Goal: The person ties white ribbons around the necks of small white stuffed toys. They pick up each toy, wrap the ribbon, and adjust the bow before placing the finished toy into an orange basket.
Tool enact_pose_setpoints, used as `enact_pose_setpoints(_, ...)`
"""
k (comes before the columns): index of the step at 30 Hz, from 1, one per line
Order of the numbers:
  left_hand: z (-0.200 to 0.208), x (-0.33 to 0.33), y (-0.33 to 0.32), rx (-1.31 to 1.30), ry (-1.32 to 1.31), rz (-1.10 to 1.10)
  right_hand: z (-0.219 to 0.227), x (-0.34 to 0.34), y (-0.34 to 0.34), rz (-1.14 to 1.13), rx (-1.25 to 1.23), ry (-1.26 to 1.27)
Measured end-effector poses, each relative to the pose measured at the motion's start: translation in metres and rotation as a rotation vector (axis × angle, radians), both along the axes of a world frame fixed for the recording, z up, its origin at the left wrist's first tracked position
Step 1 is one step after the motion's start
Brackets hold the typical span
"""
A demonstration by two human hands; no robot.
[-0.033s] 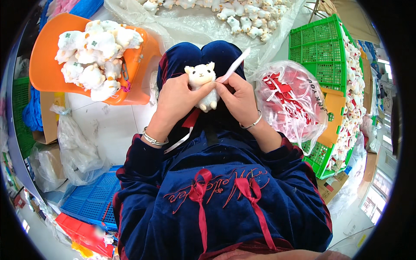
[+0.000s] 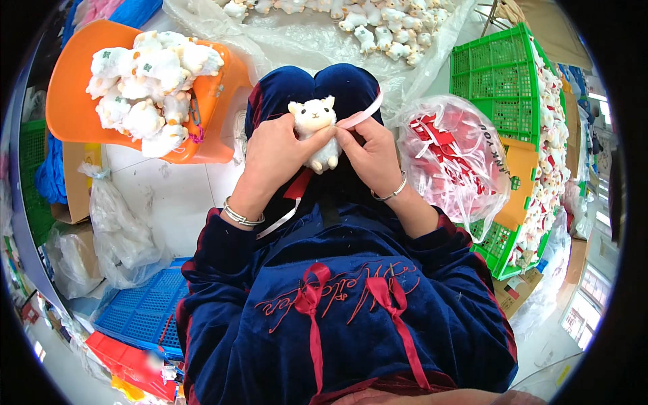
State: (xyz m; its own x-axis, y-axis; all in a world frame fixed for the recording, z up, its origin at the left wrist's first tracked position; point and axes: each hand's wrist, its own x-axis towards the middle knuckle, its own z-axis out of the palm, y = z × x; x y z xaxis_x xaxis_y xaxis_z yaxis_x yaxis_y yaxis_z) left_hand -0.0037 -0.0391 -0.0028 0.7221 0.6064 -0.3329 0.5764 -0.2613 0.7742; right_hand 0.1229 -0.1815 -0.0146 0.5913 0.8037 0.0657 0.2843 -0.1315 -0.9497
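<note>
A small white plush animal (image 2: 315, 116), with pointed ears and a stitched face, sits upright over my lap with its face towards me. My left hand (image 2: 273, 154) is closed round its left side, thumb pressed across its neck. At the other side my right hand (image 2: 372, 152) pinches a narrow white ribbon (image 2: 368, 112) at the neck, thumb tip close to the left thumb. The ribbon's free end arches above my right fingers. On my lap below lies a red piece (image 2: 298, 185) with a white strip (image 2: 278, 223).
An orange chair (image 2: 74, 88) at left bears several plush animals (image 2: 158, 67). More lie on plastic sheeting (image 2: 270, 57) beyond my knees. At right, a plastic bag (image 2: 449, 158) of red-and-white pieces stands by a green crate (image 2: 496, 74) of plush animals. A blue crate (image 2: 145, 300) sits at lower left.
The ribbon's free end, which stuck out stiffly up and to the right, now bends over in an arch. Both hands and the plush animal stay nearly in place.
</note>
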Motion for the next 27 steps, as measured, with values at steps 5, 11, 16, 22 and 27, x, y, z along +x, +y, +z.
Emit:
enact_pose_setpoints(5, -0.001, -0.014, 0.010, 0.026, -0.019, -0.040, 0.004, 0.001, 0.006, 0.021, -0.083, -0.137)
enact_pose_setpoints(11, -0.011, -0.026, 0.009, -0.030, -0.115, 0.011, -0.001, -0.002, 0.011, 0.022, -0.051, -0.253)
enact_pose_setpoints(16, -0.011, -0.017, 0.011, -0.100, -0.121, 0.020, -0.009, 0.004, 0.018, 0.012, 0.024, -0.447)
enact_pose_setpoints(22, -0.018, -0.009, 0.024, -0.354, -0.312, -0.051, -0.007, 0.017, 0.015, 0.056, 0.009, -0.444)
enact_pose_setpoints(27, -0.023, 0.006, 0.020, -0.491, -0.392, 0.074, 0.003, 0.020, 0.020, 0.067, 0.002, -0.290)
